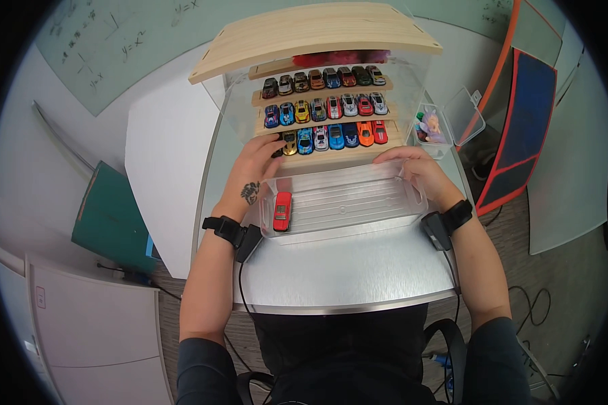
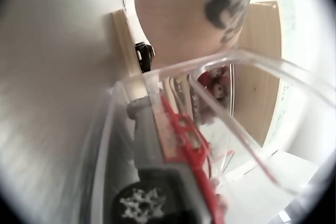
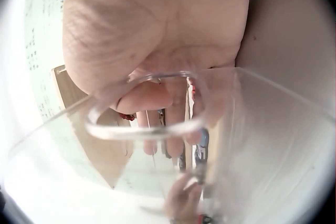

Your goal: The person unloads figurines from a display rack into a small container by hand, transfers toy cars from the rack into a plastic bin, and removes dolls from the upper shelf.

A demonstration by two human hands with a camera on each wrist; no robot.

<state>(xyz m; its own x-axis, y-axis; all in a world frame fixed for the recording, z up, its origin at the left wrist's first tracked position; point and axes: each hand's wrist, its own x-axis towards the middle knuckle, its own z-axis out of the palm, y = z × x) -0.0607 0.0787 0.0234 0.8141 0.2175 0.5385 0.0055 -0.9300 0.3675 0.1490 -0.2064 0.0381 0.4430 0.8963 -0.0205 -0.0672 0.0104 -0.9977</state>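
On the far half of a brushed silver metal table (image 1: 344, 273): a pale-wood and clear-plastic display rack (image 1: 317, 30) with three rows of small multicoloured toy cars (image 1: 336, 137). Right of it: a clear plastic box (image 1: 434, 150), lid open. In the way, just before the rack: a long, clear plastic tray (image 1: 348, 202), long axis left to right. Inside, at its left end: a red toy car (image 1: 282, 211), long axis near to far, front end impossible to tell. At the lowest row's left end: a small black toy car (image 2: 143, 57), mostly hidden, heading unreadable, beside a shiny gold toy car (image 1: 290, 143). Left hand (image 1: 252, 165): grip narrow, bent about the black one. Right hand (image 1: 420, 171): grip wide, fingers extended beyond the tray's right rear corner.
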